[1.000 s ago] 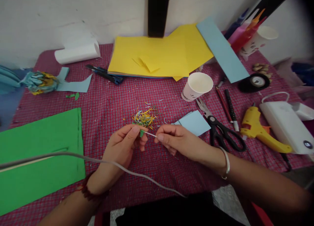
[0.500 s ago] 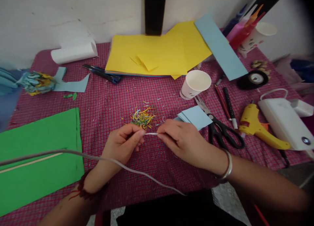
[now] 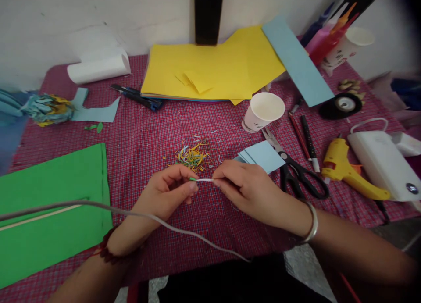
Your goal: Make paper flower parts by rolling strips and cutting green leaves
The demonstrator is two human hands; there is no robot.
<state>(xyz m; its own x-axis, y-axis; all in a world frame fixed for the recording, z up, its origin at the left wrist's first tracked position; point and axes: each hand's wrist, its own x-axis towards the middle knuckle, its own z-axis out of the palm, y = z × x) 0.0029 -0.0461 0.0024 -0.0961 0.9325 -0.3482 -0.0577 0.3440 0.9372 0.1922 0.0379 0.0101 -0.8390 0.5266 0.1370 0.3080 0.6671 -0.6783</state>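
Observation:
A thin white strip (image 3: 204,180) is stretched between my two hands, low over the checked cloth. My left hand (image 3: 166,190) is closed in a pinch at its left end, where a small green piece (image 3: 192,179) shows at the fingertips. My right hand (image 3: 248,191) pinches the other end of the strip between thumb and forefinger. Just beyond my fingers lies a small heap of yellow, green and white paper shreds (image 3: 192,156). Pale blue paper squares (image 3: 263,156) lie behind my right hand, beside black-handled scissors (image 3: 304,176).
A grey cord (image 3: 184,231) crosses in front of my left wrist. Green sheets (image 3: 49,176) lie at left, yellow paper (image 3: 210,70) at the back. A paper cup (image 3: 265,112), a yellow glue gun (image 3: 348,169) and a white power bank (image 3: 381,162) stand or lie at right.
My left fingertips have shifted slightly, and a green piece now shows at the strip's left end. My right hand keeps its pinch, almost unmoved.

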